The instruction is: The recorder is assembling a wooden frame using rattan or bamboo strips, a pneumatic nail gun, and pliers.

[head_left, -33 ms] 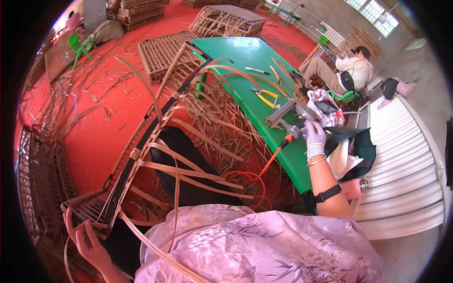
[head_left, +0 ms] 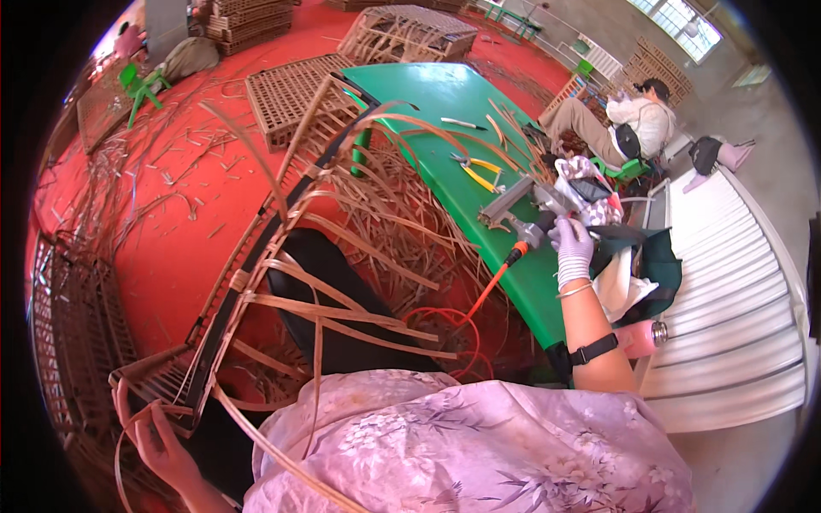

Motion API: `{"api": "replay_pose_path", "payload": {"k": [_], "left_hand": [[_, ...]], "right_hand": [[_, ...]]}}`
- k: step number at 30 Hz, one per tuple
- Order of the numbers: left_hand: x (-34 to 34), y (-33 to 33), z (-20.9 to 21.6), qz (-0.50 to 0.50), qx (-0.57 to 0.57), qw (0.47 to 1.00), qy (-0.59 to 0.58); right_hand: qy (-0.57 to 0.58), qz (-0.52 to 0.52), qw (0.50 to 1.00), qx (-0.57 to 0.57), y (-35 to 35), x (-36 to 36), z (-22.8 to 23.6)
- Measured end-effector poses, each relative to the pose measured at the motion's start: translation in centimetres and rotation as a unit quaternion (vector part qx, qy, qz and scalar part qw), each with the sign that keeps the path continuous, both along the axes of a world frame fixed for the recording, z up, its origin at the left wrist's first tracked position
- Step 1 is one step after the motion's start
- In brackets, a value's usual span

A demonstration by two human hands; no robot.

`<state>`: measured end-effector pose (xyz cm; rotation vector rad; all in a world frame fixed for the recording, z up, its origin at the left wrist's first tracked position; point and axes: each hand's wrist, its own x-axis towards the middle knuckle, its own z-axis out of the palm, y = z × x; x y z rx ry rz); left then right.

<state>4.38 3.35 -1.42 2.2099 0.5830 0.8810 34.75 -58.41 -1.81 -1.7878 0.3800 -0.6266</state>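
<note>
Across my lap leans a partly woven rattan frame with a dark edge bar and long loose strips sticking out to the right. At its near left corner my left hand, bare, has a thin rattan strip between thumb and fingers. The strip's tail hangs down past the wrist. My right hand, in a pale striped glove, closes on the rear of a grey pneumatic staple gun lying on the green table. An orange air hose runs from the gun; the palm side is hidden.
Yellow-handled pliers and a white marker lie farther along the table. Beside my right forearm are a dark bag and a pink bottle. Cut strips litter the red floor around woven crates. A person sits at far right.
The view has shifted very slightly. Both hands, the rattan frame and the staple gun keep their places.
</note>
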Motion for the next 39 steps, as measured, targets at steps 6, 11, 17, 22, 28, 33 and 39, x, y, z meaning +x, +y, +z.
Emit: {"api": "replay_pose_path", "payload": {"k": [6,11,17,22,28,33,39], "left_hand": [[1.6,1.3,0.6,-0.009,0.229,0.972,-0.051],[1.7,1.3,0.5,0.042,0.073,0.996,-0.012],[1.0,0.6,1.5,0.030,0.195,0.980,0.011],[0.9,-1.1,2.9,0.072,0.167,0.983,0.009],[1.2,-0.6,3.9,0.008,0.149,0.988,-0.029],[0.5,-1.1,4.4,0.006,0.122,0.992,-0.034],[-0.3,-0.4,5.0,-0.024,0.074,0.995,-0.070]], "right_hand": [[0.065,-0.072,0.981,-0.170,-8.7,-1.1,-3.9],[0.171,-0.070,0.928,-0.324,-10.0,-2.2,-5.9],[0.255,-0.058,0.964,-0.049,-7.6,2.5,-5.1],[0.306,0.010,0.943,0.128,-8.4,6.7,-5.8],[0.260,0.124,0.899,0.329,-12.1,9.5,-4.7],[0.265,0.175,0.895,0.312,-5.9,9.9,-2.7],[0.234,0.209,0.885,0.345,-2.7,9.2,-0.8]]}}
